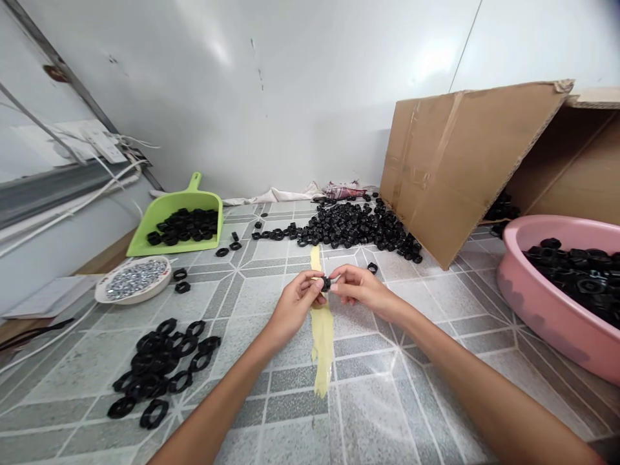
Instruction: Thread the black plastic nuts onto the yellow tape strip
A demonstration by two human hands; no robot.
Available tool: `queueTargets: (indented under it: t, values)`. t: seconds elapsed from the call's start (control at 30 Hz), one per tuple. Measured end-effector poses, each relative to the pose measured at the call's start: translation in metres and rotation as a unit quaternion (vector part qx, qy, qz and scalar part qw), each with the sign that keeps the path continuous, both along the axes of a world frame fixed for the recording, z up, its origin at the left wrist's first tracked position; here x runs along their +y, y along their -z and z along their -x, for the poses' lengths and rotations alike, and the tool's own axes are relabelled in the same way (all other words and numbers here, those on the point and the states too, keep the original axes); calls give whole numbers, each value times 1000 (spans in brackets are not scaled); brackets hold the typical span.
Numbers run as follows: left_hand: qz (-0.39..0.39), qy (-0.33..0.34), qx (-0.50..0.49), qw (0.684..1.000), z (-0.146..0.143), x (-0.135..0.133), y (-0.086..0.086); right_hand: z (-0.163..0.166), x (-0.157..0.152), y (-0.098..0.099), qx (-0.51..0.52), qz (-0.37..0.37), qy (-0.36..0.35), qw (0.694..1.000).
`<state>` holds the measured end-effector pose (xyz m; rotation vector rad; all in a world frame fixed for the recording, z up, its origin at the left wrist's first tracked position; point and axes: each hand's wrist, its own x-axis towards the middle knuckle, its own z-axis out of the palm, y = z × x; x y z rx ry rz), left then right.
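Observation:
Between my fingertips is a small black plastic ring, held over a yellow strip on the tiled surface. My left hand pinches the ring from the left. From the right, my right hand brings its closed fingertips up against the ring; whatever small thing they may hold is too tiny to make out. A single black ring lies just beyond my right hand. Farther back spreads a large heap of black rings. Several larger black rings are piled to the left of my left forearm.
A green dustpan with black rings and a white dish of small metal pieces stand at the left. On the right are a leaning cardboard box and a pink basin of black parts. A wall closes the back.

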<state>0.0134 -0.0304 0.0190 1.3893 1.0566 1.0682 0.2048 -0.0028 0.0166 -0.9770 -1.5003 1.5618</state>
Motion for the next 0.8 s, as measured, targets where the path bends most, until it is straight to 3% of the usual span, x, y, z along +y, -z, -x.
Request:
queueTargets:
  t: [0.53, 0.8]
  values:
    - [7, -14, 11, 1000, -3, -1, -2, 4, -4, 0, -72, -27, -7, 997]
    - [13, -10, 8, 1000, -1, 0, -2, 2, -3, 5, -51, -70, -24, 996]
